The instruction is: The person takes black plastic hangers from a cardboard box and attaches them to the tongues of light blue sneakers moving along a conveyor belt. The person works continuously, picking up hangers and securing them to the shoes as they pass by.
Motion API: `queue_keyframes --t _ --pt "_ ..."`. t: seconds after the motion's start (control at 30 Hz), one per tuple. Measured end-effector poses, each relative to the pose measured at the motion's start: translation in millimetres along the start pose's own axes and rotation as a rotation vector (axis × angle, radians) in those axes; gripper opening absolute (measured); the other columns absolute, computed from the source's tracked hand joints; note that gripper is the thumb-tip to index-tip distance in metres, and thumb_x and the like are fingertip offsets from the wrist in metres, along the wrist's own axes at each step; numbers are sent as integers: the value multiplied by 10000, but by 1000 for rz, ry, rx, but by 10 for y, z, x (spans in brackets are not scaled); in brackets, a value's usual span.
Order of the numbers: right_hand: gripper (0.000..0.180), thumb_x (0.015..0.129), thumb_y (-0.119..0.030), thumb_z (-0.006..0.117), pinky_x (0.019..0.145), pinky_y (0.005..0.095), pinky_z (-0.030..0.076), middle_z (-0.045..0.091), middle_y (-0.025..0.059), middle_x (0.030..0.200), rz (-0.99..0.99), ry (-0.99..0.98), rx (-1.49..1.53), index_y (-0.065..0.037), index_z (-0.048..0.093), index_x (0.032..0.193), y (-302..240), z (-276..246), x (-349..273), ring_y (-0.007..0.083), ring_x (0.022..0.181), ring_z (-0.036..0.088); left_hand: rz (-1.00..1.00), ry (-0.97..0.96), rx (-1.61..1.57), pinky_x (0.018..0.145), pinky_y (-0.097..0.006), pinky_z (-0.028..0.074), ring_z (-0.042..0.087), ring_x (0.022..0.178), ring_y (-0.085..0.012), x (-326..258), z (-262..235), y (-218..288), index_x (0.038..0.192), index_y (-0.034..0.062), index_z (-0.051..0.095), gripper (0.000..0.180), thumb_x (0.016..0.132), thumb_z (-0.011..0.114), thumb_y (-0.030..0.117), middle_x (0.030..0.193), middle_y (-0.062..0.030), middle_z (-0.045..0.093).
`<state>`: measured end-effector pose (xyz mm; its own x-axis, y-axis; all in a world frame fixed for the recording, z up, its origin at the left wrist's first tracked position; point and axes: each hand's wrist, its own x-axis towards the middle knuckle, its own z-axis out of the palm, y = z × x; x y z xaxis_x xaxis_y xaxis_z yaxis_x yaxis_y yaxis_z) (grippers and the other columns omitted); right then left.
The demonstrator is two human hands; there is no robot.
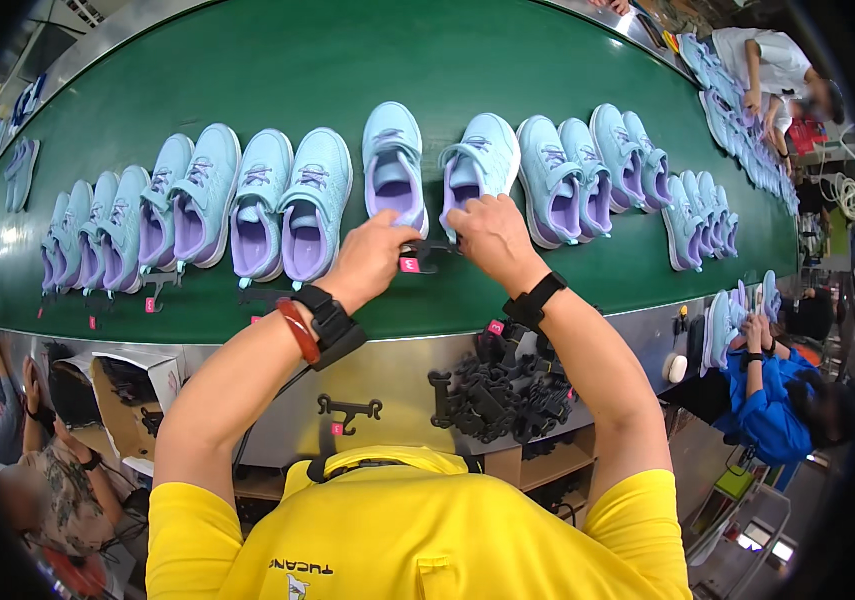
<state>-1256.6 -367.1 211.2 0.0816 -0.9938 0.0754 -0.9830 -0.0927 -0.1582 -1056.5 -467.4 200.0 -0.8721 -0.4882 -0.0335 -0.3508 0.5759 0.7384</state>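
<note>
Centrally, both hands met over the near part of a green conveyor belt (348, 60), where the left hand (373, 255) and the right hand (493, 235) together pinched a small black plastic shoe hanger (428, 255) with a pink tag, each hand closed on one end of it. The hanger sat just at the heels of a pair of light-blue children's sneakers with lilac linings (438, 170), the right hand touching the heel of the right-side shoe. To the left stood another pair (288, 200) just beside, then more pairs (108, 225) running toward the far-left curve of the belt, several with black hangers already hanging off their heels near the belt's near edge. To the right, further pairs (588, 175) lay close together, leaving only narrow gaps between shoes. A band of bare green belt lay between the shoes' heels and the near metal edge (418, 345), and a much broader bare band lay beyond their toes to the far side. Below that edge, a heap of spare black hangers (508, 395) hung on the frame, and a single hanger (350, 410) hung apart to its left. A seated person in blue (773, 395) worked at the right.
</note>
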Motion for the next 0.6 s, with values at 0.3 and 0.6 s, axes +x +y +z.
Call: queue_keyframes --t 0.3,0.6 --pt "451 731 61 554 826 420 483 508 227 1139 439 168 310 -43 498 1166 -439 65 -490 389 1005 540 -43 -145 179 913 -426 470 531 1127 -376 -342 -30 116 1306 147 494 615 748 470 -110 1397 -216 368" --pt "127 760 -91 601 742 410 478 523 152 882 118 -148 689 -48 571 875 -1964 78 -1165 326 862 550 4 77 19 902 -399 464 544 1080 -356 -1248 -118 111 1051 58 621 318 776 510 -56 1201 -182 527"
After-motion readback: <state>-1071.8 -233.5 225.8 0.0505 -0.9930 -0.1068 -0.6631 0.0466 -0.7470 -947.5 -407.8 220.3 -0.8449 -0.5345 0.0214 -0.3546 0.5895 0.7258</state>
